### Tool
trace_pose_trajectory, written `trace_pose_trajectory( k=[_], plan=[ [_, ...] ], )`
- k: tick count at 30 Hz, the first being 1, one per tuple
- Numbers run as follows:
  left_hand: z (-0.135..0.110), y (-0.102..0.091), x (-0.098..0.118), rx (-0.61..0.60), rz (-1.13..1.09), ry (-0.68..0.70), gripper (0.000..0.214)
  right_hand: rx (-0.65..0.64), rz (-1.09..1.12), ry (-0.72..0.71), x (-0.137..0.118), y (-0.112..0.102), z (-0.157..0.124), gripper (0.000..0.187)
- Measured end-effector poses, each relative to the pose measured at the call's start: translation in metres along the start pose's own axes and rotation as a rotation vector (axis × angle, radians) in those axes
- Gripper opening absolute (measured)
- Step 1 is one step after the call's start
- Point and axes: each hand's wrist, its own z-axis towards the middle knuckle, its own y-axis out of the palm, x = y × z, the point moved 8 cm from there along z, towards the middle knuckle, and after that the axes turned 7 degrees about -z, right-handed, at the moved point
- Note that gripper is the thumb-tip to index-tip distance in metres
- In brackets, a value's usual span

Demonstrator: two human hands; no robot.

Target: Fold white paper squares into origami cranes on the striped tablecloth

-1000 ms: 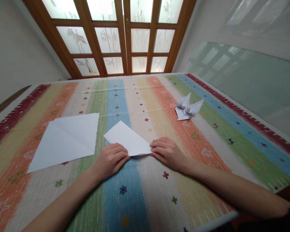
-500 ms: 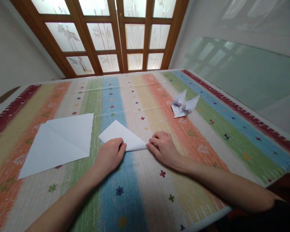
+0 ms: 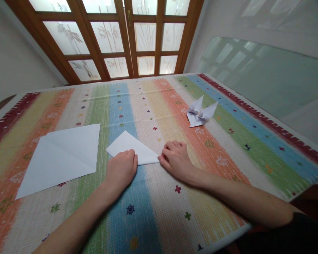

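A folded sheet of white paper [image 3: 134, 146] lies in front of me, kite-shaped, with its narrow tip pointing right. My left hand [image 3: 122, 165] has its fingers curled and rests on the lower edge of this paper, covering part of its left side. At the narrow tip, my right hand [image 3: 175, 158] pinches the paper between thumb and fingers. Larger white paper sheets [image 3: 65, 155] lie flat to the left, with a faint crease across the top one.
Two folded paper pieces with pointed tips [image 3: 201, 113] stand farther back on the right. A striped, patterned tablecloth [image 3: 177, 208] covers the table. Wooden doors with frosted panes [image 3: 145, 37] stand beyond it, and a glass panel [image 3: 267, 74] leans along the right wall.
The view has shifted slightly. My left thumb has drawn in closer to its curled fingers; both hands stay at the folded paper.
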Motion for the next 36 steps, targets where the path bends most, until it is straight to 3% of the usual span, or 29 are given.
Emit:
trace_pose_trajectory(
  k=[9, 13, 16, 21, 30, 36],
  plan=[
    [0.001, -0.004, 0.005, 0.049, 0.083, 0.054, 0.029, -0.002, 0.014, 0.008, 0.001, 0.001, 0.001, 0.022],
    [0.001, -0.003, 0.024, 0.109, -0.029, 0.394, 0.030, 0.029, 0.025, 0.002, 0.001, 0.000, 0.001, 0.024],
    [0.000, 0.007, 0.030, 0.032, -0.149, 0.569, 0.037, 0.030, 0.014, 0.002, 0.000, 0.000, 0.001, 0.023],
    [0.006, 0.023, 0.024, -0.129, -0.184, 0.508, 0.049, 0.021, -0.003, 0.006, 0.000, 0.000, 0.002, 0.024],
    [0.008, 0.028, 0.023, -0.192, -0.131, 0.451, 0.053, -0.055, -0.056, 0.041, 0.000, 0.005, 0.002, 0.022],
    [0.010, 0.030, 0.023, -0.223, -0.094, 0.413, 0.056, 0.004, -0.012, 0.106, 0.026, -0.007, -0.009, 0.018]
  ],
)
